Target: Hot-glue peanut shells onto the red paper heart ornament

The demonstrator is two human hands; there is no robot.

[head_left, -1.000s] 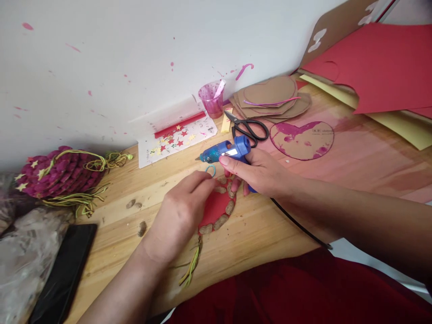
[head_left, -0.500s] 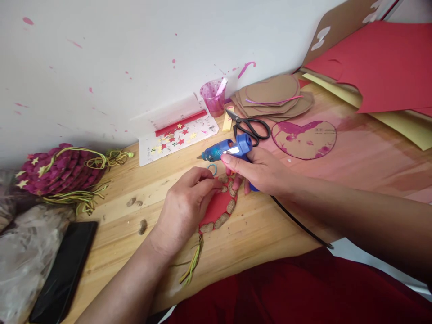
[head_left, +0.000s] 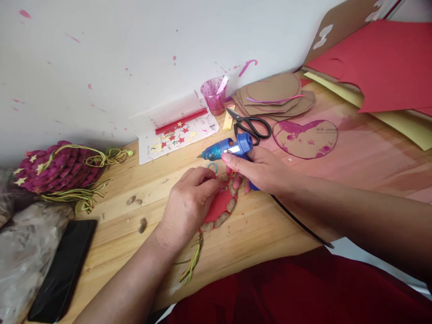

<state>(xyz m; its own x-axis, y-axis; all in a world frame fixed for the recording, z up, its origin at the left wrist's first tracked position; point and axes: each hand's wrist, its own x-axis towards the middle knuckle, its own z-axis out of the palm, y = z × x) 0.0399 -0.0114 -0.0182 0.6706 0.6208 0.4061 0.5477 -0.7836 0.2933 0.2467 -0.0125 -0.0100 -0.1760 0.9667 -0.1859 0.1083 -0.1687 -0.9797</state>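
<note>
Glue gun point(head_left: 232, 146): blue, streaked with glitter on its barrel, lies in the grip of a crafter's right hand point(head_left: 263, 168), nozzle pointing left above the worktable point(head_left: 121, 256).
Right hand: wraps the handle, thumb along the gun's side, lower fingers close to the edge of a red piece.
Left hand point(head_left: 187, 198): bends over the work, fingertips at the peanuts on its far part; whether they pinch one or merely press cannot be told.
Red piece point(head_left: 218, 207): sits flat on the wood between the two hands, partly covered by the left, its visible edge lined with peanuts point(head_left: 222, 219).
Tassel point(head_left: 191, 266): yellow-green threads trail from the near end of the red piece.
Blue loop point(head_left: 212, 168): shows just beyond the left fingers.
Cable point(head_left: 297, 220): black, runs from below the right hand to the table's near edge.
Loose peanuts point(head_left: 142, 225): three lie left of the left hand.
Scissors point(head_left: 253, 128): black-handled, rest behind the glue gun, beside a cardboard heart point(head_left: 305, 140) splashed with purple.
Star cutouts point(head_left: 181, 140): red and yellow, scatter across a white sheet point(head_left: 145, 155) by the paint-spattered wall point(head_left: 101, 54).
Cup point(head_left: 213, 101): pink-stained, stands near the sheet's right end.
</note>
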